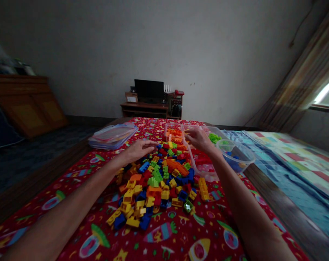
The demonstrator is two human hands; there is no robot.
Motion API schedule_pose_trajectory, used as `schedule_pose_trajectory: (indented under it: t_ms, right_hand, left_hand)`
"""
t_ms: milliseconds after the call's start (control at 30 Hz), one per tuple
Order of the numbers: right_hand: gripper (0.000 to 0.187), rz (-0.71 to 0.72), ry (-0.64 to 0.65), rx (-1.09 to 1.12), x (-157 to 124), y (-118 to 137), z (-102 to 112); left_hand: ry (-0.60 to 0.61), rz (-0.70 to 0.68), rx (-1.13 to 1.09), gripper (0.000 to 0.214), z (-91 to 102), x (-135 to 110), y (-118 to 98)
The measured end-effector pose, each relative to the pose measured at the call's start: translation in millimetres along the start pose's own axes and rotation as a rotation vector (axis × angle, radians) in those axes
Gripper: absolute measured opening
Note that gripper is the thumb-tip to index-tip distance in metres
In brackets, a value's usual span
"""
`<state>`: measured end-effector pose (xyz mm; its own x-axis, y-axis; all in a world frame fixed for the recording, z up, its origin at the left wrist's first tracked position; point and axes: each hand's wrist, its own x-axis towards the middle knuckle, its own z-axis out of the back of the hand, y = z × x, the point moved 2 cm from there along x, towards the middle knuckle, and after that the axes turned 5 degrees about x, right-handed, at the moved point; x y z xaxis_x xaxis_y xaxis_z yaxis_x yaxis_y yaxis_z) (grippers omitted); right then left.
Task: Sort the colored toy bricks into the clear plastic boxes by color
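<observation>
Well, the heap of toy bricks [157, 175] is the brightest thing I can see from where I stand: a loose jumble of yellow, blue, red, green and orange plastic, some pieces tipped so their hollow undersides show. Yellow and blue gather at its near end, greens run through its middle, and a long orange piece [179, 167] lies across its right half. A long yellow-orange brick [204, 188] lies just beside it on the right.

The left hand [141, 149] is at the heap's far left edge, fingers close together and loosely bent; whether they pinch a brick I cannot tell. The right hand [199, 138] is beyond the heap to the right, over the clear tubs, its fingers curled; what they hold, if anything, is hidden.

Behind the heap sits an orange-filled tub [165, 127]; to its right are a tub with red showing inside [208, 175], some light green bricks [214, 137] and a round tub [246, 166] with blue ones. Clear lids [112, 137] lie stacked beyond it, leftward.

Under the heap spreads a red tablecloth [139, 250] printed with rockets and stars. Well past it, a dark monitor [149, 90] stands on a desk [145, 108] against a grey wall [99, 54]. A wooden cabinet [25, 105] stands far to its left, a patchwork cover [297, 152] and a curtain [297, 79] to its right.
</observation>
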<state>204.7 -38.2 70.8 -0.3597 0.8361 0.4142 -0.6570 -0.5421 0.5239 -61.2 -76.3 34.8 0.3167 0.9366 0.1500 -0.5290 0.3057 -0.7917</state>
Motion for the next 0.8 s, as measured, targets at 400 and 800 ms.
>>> schedule_pose_trajectory:
  t_ms: [400, 800]
  right_hand:
    - [0.036, 0.258, 0.523, -0.219, -32, 70, -36]
    - [0.045, 0.252, 0.414, -0.117, -28, 64, -45]
  left_hand:
    - [0.030, -0.070, 0.497, 0.039, -9.9, -4, -11]
    - [0.010, -0.074, 0.190, 0.036, -2.4, -1, -7]
